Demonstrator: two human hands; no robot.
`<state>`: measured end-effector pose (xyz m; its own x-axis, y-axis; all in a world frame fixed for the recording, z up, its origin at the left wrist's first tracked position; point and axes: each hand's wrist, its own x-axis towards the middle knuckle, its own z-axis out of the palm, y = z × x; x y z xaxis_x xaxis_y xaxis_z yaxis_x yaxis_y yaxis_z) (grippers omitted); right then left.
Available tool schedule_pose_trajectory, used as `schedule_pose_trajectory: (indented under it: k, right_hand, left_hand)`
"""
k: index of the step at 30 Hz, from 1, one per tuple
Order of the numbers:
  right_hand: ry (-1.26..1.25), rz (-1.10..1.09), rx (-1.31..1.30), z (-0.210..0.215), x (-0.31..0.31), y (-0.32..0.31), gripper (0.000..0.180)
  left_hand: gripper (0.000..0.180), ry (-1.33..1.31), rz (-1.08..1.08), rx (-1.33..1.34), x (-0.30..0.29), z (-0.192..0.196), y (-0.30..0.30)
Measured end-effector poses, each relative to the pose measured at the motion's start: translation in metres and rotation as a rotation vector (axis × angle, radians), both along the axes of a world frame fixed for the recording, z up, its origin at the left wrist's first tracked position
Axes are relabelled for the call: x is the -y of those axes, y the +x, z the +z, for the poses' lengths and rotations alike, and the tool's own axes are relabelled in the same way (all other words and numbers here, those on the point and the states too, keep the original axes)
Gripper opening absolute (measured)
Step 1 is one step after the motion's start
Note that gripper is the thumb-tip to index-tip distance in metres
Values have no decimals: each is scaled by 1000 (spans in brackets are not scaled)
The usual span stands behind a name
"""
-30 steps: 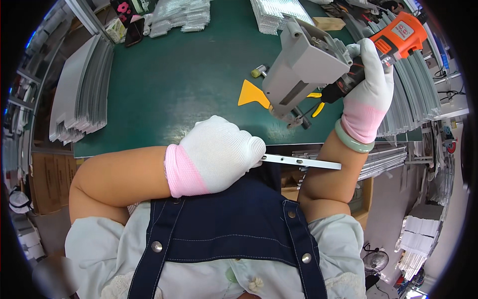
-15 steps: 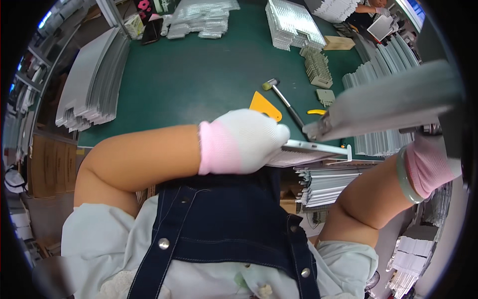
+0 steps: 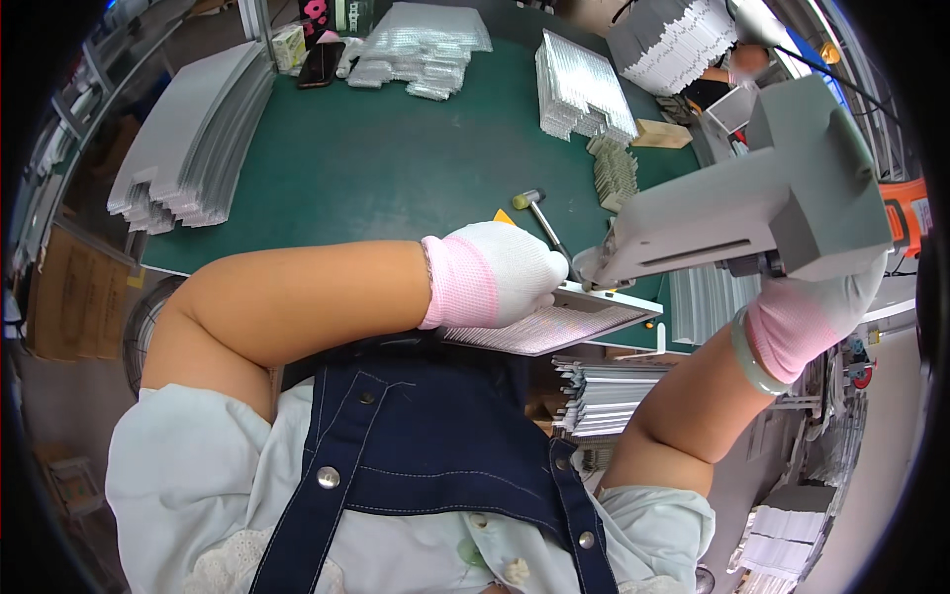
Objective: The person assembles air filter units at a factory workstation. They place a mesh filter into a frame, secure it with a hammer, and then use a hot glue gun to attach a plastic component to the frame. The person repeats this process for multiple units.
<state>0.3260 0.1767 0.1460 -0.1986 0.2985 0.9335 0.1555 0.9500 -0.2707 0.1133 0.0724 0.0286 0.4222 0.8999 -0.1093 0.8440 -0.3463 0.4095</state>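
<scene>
Gloved in white with a pink cuff, my left hand (image 3: pixel 512 274) is closed on the edge of a thin silver-framed panel (image 3: pixel 554 332) with a fine textured face, tilted at the table's near edge. My right hand (image 3: pixel 826 297), gloved alike, grips a bulky grey handheld tool (image 3: pixel 712 213) with an orange end from below; its fingers are partly hidden. The tool's nose rests at or just above the panel's upper edge, beside my left fingers; whether they touch is unclear. A mallet (image 3: pixel 539 220) lies behind the panel, with a yellow scraper (image 3: pixel 504 217) mostly hidden by my left hand.
Grey sheet stacks stand on the green table (image 3: pixel 366 158) at left (image 3: pixel 188 139) and right (image 3: pixel 708 302). Along the back are bubble-wrapped packs (image 3: pixel 421 49), a white stack (image 3: pixel 584 84), a wooden block (image 3: pixel 663 134) and a phone (image 3: pixel 320 64). A co-worker's arm shows at upper right.
The grey tool has swung into fuller view, its nose now nearer my left fingers. The panel has tipped so more of its face shows. My left hand has shifted slightly right.
</scene>
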Motion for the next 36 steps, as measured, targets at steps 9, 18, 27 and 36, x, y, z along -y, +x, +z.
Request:
schedule_pose_trajectory:
  k: [9,18,27,36]
  right_hand:
    - [-309,340,20,-6,4,-16,34]
    - [-143,202,138,-38,-39,-36,41]
    - [-336,316,105,-36,-54,-48,41]
    - [-683,671,114,-43,-92,-54,84]
  left_hand:
    - [28,145,-1,-2,-3,-12,4]
    - [28,99,-9,-8,-12,-7,5]
    - [29,115,-22,65,-18,-22,-1]
    - [28,55,-35,1,-25,-10,7]
